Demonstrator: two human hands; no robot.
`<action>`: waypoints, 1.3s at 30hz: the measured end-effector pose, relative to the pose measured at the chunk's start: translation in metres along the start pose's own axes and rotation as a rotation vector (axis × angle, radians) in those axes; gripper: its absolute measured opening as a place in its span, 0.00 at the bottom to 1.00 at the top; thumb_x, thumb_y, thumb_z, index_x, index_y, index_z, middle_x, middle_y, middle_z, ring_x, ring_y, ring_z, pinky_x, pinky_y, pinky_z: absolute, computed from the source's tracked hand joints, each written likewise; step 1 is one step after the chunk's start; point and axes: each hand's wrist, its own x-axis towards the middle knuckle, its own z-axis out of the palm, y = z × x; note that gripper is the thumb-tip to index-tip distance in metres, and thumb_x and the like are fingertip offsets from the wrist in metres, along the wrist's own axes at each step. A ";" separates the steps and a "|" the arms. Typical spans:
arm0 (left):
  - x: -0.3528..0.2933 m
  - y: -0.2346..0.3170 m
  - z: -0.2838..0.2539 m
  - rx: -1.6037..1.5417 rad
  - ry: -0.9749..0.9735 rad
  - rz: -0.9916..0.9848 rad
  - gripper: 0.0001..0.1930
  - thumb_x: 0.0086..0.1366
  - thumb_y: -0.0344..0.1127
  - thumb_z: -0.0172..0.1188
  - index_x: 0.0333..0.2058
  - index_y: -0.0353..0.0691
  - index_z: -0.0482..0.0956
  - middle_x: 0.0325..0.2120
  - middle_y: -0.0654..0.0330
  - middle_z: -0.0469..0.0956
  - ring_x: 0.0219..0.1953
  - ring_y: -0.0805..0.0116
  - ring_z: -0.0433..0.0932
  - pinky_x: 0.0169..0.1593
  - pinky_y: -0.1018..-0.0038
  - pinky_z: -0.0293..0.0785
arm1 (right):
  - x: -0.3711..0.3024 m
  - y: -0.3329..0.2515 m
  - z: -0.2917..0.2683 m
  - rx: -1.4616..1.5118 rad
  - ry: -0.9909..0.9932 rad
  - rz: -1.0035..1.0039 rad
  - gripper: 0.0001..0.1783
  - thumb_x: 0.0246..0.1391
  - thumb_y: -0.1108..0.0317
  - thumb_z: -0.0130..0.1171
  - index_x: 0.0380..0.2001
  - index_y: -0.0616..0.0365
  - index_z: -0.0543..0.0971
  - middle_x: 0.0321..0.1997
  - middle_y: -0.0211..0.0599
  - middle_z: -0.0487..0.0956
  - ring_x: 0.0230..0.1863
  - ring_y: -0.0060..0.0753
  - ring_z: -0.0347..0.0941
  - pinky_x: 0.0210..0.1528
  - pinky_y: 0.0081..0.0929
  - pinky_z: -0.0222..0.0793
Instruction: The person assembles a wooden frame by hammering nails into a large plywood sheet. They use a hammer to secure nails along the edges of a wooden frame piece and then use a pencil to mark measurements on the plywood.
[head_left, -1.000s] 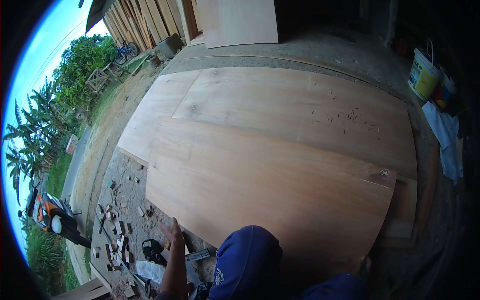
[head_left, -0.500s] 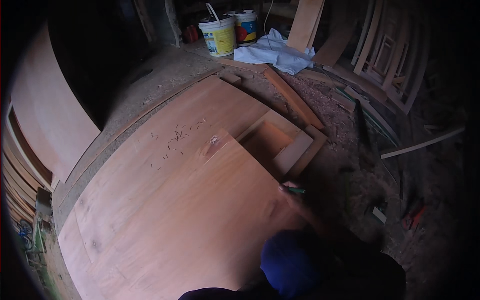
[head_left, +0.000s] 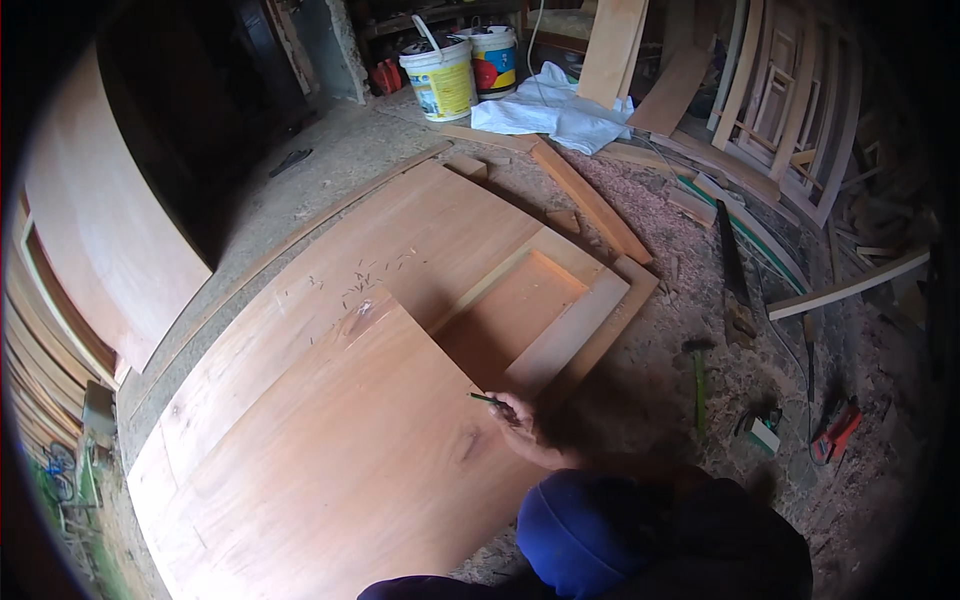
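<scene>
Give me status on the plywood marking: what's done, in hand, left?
Done: a plywood sheet lies flat on the stack, and wood shavings cover the ground. In hand: one hand, which side I can't tell, holds a pencil at the sheet's right edge. Left: no drawn line or cut shows; the handsaw lies untouched.

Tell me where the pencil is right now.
In the head view, the pencil sits in the hand at the top plywood sheet's right corner, just below the wooden frame.
</scene>
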 end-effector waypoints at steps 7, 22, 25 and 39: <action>0.097 0.044 -0.114 -0.091 0.298 0.077 0.40 0.63 0.49 0.60 0.66 0.30 0.57 0.63 0.42 0.62 0.59 0.47 0.69 0.60 0.58 0.69 | 0.023 -0.027 0.087 -0.548 -0.565 -0.347 0.12 0.61 0.62 0.61 0.38 0.55 0.71 0.23 0.38 0.72 0.25 0.37 0.70 0.31 0.35 0.69; -0.111 0.078 0.220 0.566 -0.649 1.205 0.30 0.66 0.35 0.60 0.65 0.38 0.63 0.68 0.47 0.58 0.70 0.51 0.57 0.69 0.57 0.55 | 0.106 -0.098 -0.015 -1.080 -0.480 -0.520 0.10 0.64 0.61 0.55 0.44 0.52 0.73 0.34 0.43 0.81 0.37 0.49 0.80 0.38 0.43 0.73; -0.194 0.053 0.296 0.933 -1.001 1.364 0.31 0.64 0.37 0.61 0.65 0.41 0.64 0.68 0.48 0.59 0.70 0.48 0.55 0.69 0.55 0.57 | 0.163 -0.099 -0.079 -1.116 -0.393 -0.491 0.11 0.62 0.64 0.57 0.45 0.54 0.72 0.36 0.43 0.81 0.41 0.49 0.79 0.41 0.42 0.73; -0.354 -0.057 0.571 1.162 -0.986 1.561 0.36 0.67 0.49 0.54 0.70 0.45 0.54 0.71 0.53 0.52 0.74 0.52 0.46 0.73 0.54 0.42 | 0.351 -0.039 -0.193 -1.137 0.189 -0.297 0.15 0.66 0.55 0.49 0.46 0.53 0.76 0.43 0.49 0.80 0.45 0.59 0.76 0.46 0.50 0.71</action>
